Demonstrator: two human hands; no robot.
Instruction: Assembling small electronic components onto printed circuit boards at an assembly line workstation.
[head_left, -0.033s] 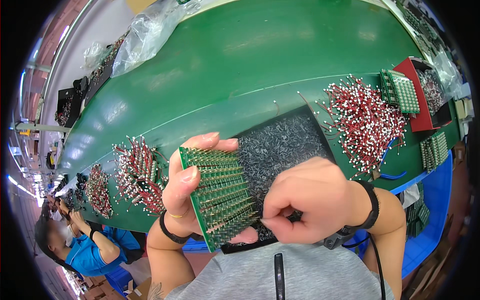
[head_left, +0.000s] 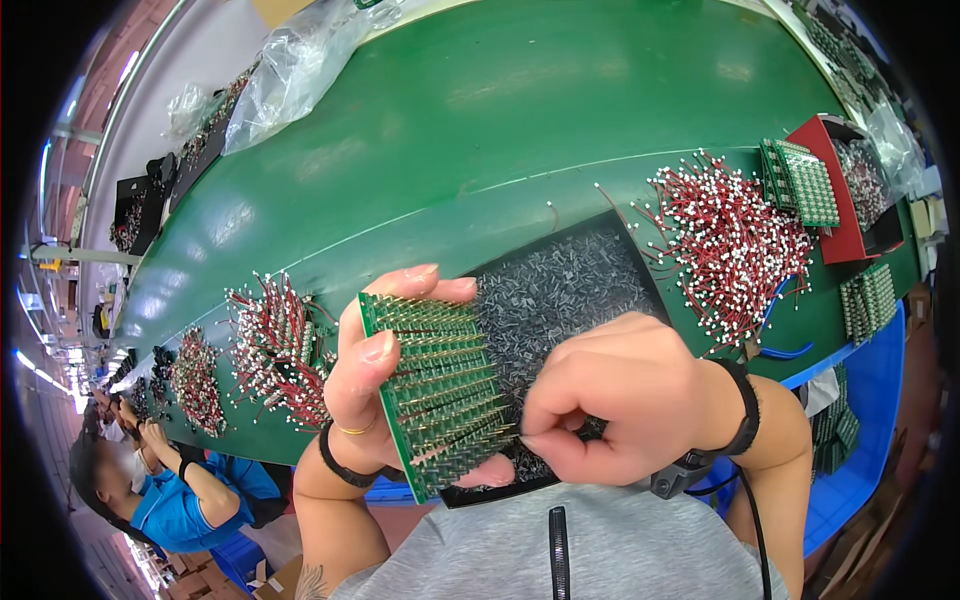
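Head view: green circuit board [head_left: 435,390] is clamped tilted in left hand [head_left: 375,385] grip, keeping pin rows exposed. Right hand [head_left: 610,400] grip is pinched shut at board edge; held part cannot be told, tray of small grey parts [head_left: 560,290] kept just behind.

Green circuit board [head_left: 440,400], held over a tray of small grey parts [head_left: 560,290].

Board: rectangular, green, populated with dense rows of thin metal pins; tilted, its long side running from upper left to lower right, component face toward the camera. Gripped along its left edge by the left hand [head_left: 370,390], thumb on the face, fingertips curled over the top edge and under the lower corner. Right hand [head_left: 610,400] closed in a pinch at the board's right edge, touching the pin rows; whatever it pinches is too small to tell. Tray: black, shallow, filled with loose grey components, lying on the green belt directly behind the board and partly covered by both hands.
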